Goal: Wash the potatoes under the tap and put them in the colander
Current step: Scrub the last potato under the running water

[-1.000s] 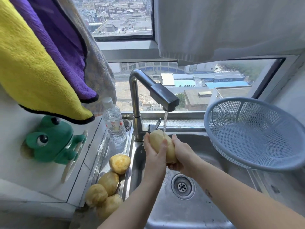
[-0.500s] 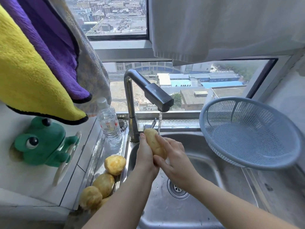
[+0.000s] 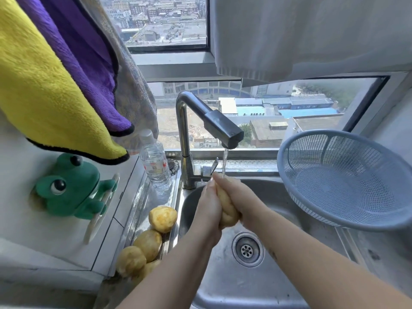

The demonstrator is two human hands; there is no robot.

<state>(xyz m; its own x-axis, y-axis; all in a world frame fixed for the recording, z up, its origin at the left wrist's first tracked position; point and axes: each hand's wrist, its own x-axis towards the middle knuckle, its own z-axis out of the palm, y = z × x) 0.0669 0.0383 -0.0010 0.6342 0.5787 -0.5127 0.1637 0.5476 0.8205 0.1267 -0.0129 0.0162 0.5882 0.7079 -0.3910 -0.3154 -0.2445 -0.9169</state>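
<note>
We find the washing step in hand: the left hand (image 3: pixel 208 211) and the right hand (image 3: pixel 239 198) clasp one pale yellow oblong potato (image 3: pixel 227 210) between their palms, fingers curled round it, over the stainless steel sink (image 3: pixel 223 286). The thin water stream (image 3: pixel 224 161) from the angular metal tap (image 3: pixel 214 121) lands at the top of the grip, on the meeting fingertips. The round blue-grey plastic mesh colander (image 3: pixel 347 175) sits right of the grip, well apart, and holds nothing; four more yellow potatoes (image 3: pixel 148 244) lie on the ledge left of the grip. We judge the task barely begun (no potato has reached the colander). The next move calls for turning the potato until every side is rinsed, then carrying it rightward into the colander, held firmly, since wet skin slips. Against the frame half a second earlier, the hands have closed over the potato's upper end, which then stood clear; only its lower part now shows.
</note>
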